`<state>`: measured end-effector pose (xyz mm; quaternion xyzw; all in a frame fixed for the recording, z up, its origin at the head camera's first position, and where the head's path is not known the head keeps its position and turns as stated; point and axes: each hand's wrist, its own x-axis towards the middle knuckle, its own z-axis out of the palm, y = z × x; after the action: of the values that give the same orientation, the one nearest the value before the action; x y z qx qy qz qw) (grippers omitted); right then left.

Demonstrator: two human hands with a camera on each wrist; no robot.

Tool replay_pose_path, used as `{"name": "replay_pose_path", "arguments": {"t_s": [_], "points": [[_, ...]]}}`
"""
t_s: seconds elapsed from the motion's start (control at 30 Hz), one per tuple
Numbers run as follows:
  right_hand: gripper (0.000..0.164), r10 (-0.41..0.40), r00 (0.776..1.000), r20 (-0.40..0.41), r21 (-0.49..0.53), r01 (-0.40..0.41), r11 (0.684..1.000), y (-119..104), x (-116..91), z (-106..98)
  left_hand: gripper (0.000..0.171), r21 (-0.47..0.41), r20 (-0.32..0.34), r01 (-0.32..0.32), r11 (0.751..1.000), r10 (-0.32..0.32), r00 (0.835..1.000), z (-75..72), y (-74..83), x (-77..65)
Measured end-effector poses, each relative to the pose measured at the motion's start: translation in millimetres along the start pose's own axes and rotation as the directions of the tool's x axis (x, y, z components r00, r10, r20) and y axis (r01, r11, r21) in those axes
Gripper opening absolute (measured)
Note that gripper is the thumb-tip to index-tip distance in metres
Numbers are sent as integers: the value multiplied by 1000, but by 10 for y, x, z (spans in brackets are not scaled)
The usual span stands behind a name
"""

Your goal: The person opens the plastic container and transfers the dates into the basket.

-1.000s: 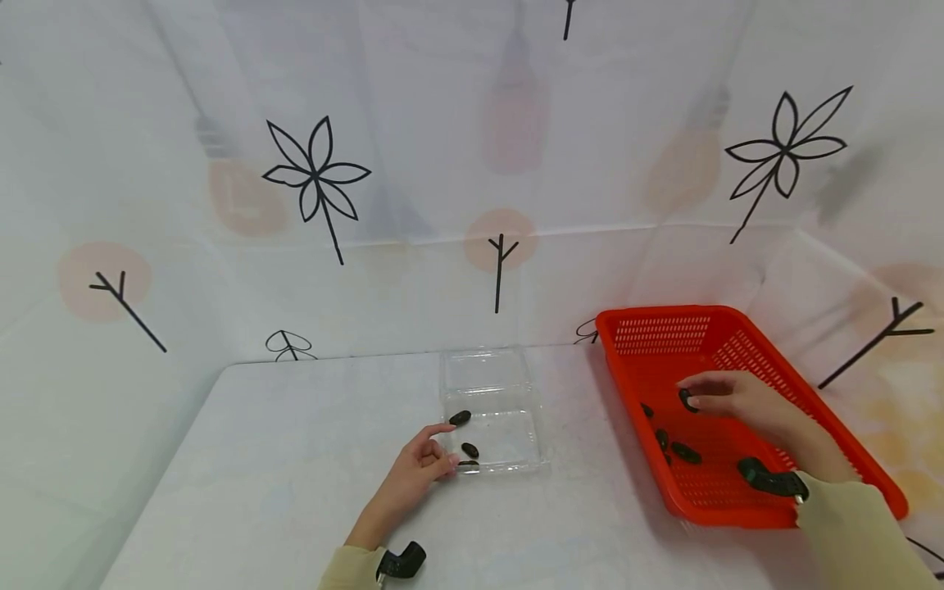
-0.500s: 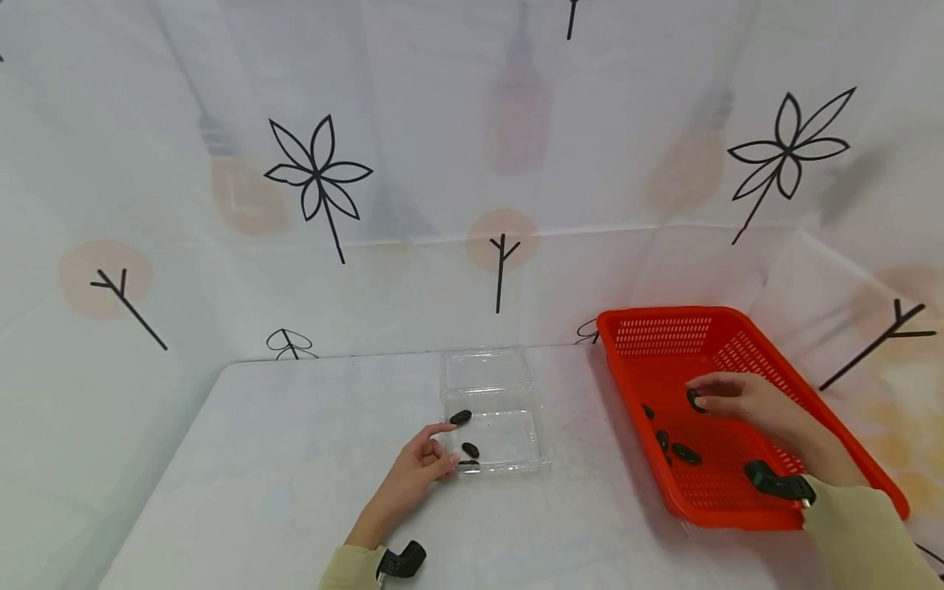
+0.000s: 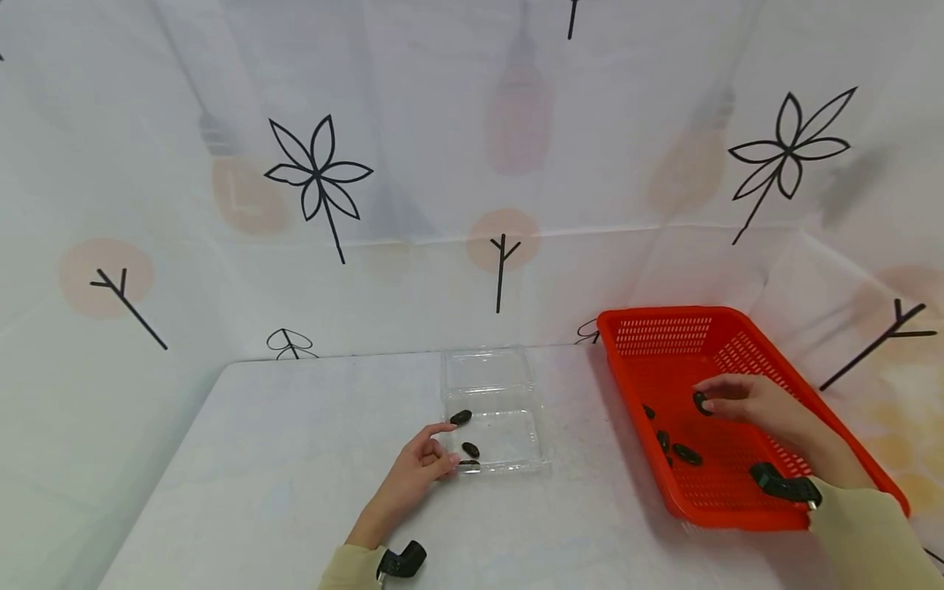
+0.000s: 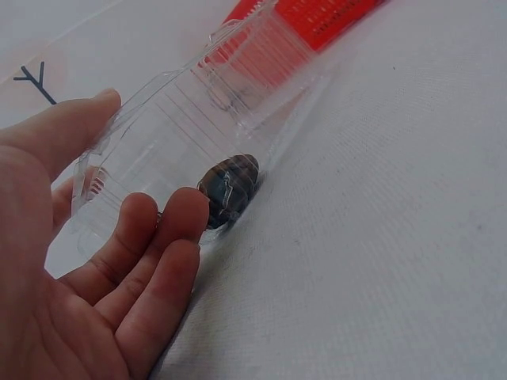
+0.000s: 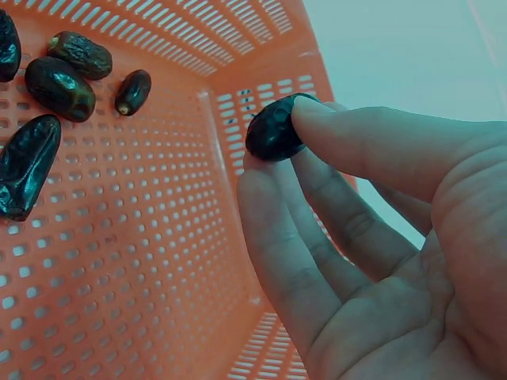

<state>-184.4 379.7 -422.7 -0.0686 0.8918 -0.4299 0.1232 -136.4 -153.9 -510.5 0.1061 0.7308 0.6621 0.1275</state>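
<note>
Over the red basket, my right hand pinches a dark, glossy date between thumb and fingertips. Several other wrinkled dates lie on the basket's bottom, toward its left side in the head view. My left hand holds the near left corner of a clear plastic clamshell box, thumb and fingers set against its walls. Inside this box are a date by the left wall, one nearer the front and a dark sliver of another at the front edge.
The box's lid lies folded back, away from me. Both stand on a white-covered table, the basket at its right side. A patterned white cloth hangs behind. Black camera mounts sit on both wrists.
My right hand has drifted slightly to the right over the basket, still pinching the date. The left hand and the box look the same as before.
</note>
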Motion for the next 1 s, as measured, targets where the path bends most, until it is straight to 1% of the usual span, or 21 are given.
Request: {"name": "replay_pose_path", "arguments": {"t_s": [0.1,0.2,0.27,0.5,0.63,0.77,1.0], "points": [[48,-3,1000,5,7,3,1000,-4,0,-4,52,-8,1,-12,1000,12,1000,15,100,-40],[49,-9,1000,12,20,8,1000,-8,2,-7,52,-17,-1,-20,1000,20,1000,17,118,-53],[49,-11,1000,13,16,10,1000,-13,2,-10,52,-17,-1,-21,1000,21,1000,17,105,-47],[49,-8,1000,5,23,8,1000,-41,-16,-9,52,10,-10,-10,1000,11,1000,-14,-175,66],[49,-17,1000,-1,28,17,999,-46,-22,-10,52,15,-8,-14,1000,14,1000,-10,-156,59],[47,-46,999,3,27,46,999,-65,-26,12,52,16,-9,-12,1000,12,1000,-14,-156,51],[47,-39,999,0,36,39,999,-199,-35,85,52,25,-13,-10,1000,10,1000,-11,-170,52]]}}
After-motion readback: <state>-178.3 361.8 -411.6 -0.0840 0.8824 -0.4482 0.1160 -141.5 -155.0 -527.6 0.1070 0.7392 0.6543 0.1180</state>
